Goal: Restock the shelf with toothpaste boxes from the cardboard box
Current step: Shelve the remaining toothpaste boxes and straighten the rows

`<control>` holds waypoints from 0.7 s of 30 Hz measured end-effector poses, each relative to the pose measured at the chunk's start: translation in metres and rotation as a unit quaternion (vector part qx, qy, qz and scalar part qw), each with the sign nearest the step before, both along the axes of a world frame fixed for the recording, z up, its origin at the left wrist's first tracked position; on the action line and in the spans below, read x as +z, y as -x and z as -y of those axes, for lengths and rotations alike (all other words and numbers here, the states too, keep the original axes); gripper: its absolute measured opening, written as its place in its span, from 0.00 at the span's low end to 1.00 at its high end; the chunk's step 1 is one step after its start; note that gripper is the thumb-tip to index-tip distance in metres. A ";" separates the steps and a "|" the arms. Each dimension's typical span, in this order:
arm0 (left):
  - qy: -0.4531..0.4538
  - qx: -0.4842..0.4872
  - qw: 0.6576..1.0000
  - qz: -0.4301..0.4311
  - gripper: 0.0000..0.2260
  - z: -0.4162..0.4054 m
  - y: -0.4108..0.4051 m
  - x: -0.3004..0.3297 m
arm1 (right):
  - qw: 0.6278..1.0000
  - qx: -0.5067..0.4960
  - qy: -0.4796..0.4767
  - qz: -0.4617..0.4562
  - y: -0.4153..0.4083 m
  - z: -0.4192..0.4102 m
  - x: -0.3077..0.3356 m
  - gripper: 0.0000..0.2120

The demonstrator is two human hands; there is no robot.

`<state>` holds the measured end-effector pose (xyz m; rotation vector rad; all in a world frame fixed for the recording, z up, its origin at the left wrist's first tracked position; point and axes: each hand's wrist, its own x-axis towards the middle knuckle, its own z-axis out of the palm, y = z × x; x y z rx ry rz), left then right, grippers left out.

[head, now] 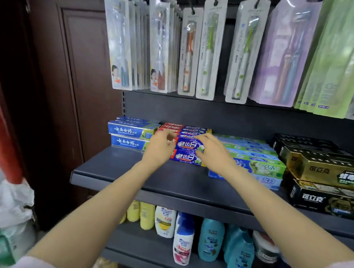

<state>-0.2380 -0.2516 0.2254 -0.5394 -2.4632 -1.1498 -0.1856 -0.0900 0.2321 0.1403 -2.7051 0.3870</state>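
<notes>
Here the dark shelf (117, 171) carries several rows of toothpaste boxes, with toothbrush packs (208, 50) hanging above and shampoo bottles (184, 237) on the level below; the cardboard box named in the task is not in view. From left to right sit a blue-and-white stack (129, 135), a red-and-blue stack (187, 142) in the middle, a green and light-blue stack (258, 159), and black-and-gold boxes (320, 170) at the far right. Both hands are on the red-and-blue stack; the left hand (161, 148) rests at its left end with fingers curled loosely over the top front box, and the right hand (212, 149) touches its right end with fingers slightly spread, thumb low against the front; whether either is actually gripping a box, I cannot tell. The step looks like squaring this stack after placing a box. To do it well, press both ends inward evenly, keep the front faces flush with each other, and avoid nudging the neighbouring stacks, which lie just beside it; slide rather than lift, so the upper boxes stay aligned.
</notes>
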 end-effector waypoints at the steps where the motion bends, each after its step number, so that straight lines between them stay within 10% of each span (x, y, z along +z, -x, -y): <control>1: -0.019 0.014 1.000 0.004 0.11 0.012 0.007 0.002 | 1.000 0.007 0.001 -0.002 0.008 0.011 0.001 0.23; 15: -0.049 0.104 0.986 0.124 0.28 0.174 0.202 0.015 | 0.999 -0.033 -0.020 0.033 0.153 0.156 0.015 0.34; 21: -0.293 -0.094 0.877 0.369 0.26 0.175 0.241 0.001 | 0.989 -0.051 -0.073 0.118 0.189 0.174 0.009 0.43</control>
